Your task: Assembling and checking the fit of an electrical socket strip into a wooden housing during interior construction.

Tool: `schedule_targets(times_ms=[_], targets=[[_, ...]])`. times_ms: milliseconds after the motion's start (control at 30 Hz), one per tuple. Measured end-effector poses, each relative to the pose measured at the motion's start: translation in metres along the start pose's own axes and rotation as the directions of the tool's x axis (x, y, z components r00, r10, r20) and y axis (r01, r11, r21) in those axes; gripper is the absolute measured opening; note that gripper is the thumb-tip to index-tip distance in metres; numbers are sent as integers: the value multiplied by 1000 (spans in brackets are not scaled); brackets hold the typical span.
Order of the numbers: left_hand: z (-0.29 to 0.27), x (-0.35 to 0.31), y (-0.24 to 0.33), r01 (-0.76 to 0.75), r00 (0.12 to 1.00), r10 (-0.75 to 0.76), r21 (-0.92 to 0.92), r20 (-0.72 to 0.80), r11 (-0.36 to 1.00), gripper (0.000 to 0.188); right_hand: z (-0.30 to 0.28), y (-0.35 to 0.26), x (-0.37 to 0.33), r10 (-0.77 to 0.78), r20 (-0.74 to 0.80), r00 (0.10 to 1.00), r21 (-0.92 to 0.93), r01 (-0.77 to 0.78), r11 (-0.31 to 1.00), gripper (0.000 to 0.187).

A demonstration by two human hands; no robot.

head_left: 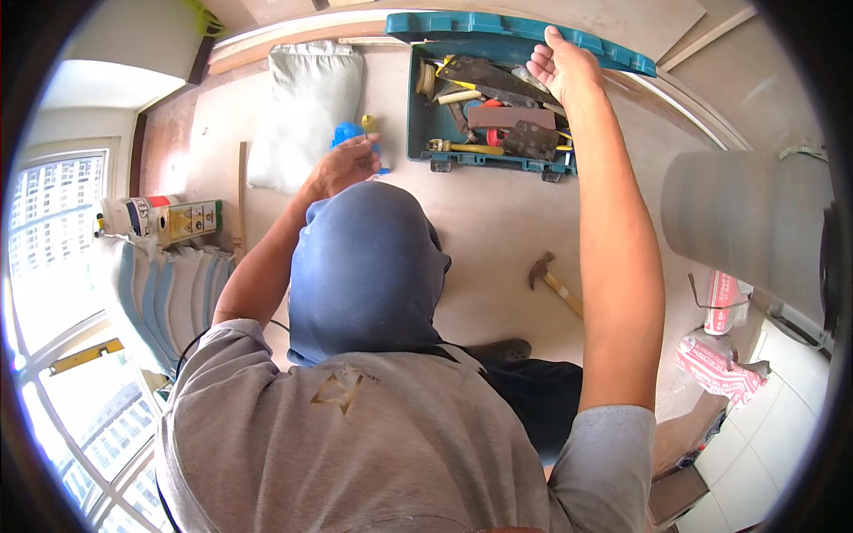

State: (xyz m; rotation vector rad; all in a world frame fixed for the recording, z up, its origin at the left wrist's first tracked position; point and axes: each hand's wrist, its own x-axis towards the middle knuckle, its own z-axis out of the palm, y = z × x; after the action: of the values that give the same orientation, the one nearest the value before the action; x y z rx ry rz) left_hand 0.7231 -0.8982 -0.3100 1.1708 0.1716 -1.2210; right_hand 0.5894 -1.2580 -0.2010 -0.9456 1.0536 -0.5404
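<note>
Toolbox (498, 162): seen at upper centre; lid (471, 27) raised, tools (531, 140) exposed.
Right hand (567, 69): fingers loosely spread at lid edge.
Left hand (348, 162): fingers curled beside blue object (346, 133), upper left of centre; grip cannot be told.
Hammer (557, 284): laid on floor (498, 226), right of centre.
Progress: opening judged done; closing apparently left.

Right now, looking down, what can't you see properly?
All in the head view:
Hammer: its handle's end, behind the right arm.
Blue thing: part of its shape, behind the left hand, so I can't tell whether it's gripped.
Toolbox: its bottom, under jumbled tools.
</note>
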Motion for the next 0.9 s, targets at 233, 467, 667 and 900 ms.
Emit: schedule_targets(times_ms=[233,467,667,900], targets=[[-4,-5,18,-59,995,62,-31,79,998,11,-32,-4,18,83,105,991,-95,-73,993,32],[10,-13,12,-72,994,73,-7,83,997,14,-42,-5,20,83,65,994,-184,-70,980,35],[19,-25,22,-95,993,93,21,75,995,13,-39,-28,31,80,131,988,-434,-15,901,40],[14,-35,44,-212,970,216,-44,109,976,12,-28,-42,23,100,174,980,-499,1,867,43]])
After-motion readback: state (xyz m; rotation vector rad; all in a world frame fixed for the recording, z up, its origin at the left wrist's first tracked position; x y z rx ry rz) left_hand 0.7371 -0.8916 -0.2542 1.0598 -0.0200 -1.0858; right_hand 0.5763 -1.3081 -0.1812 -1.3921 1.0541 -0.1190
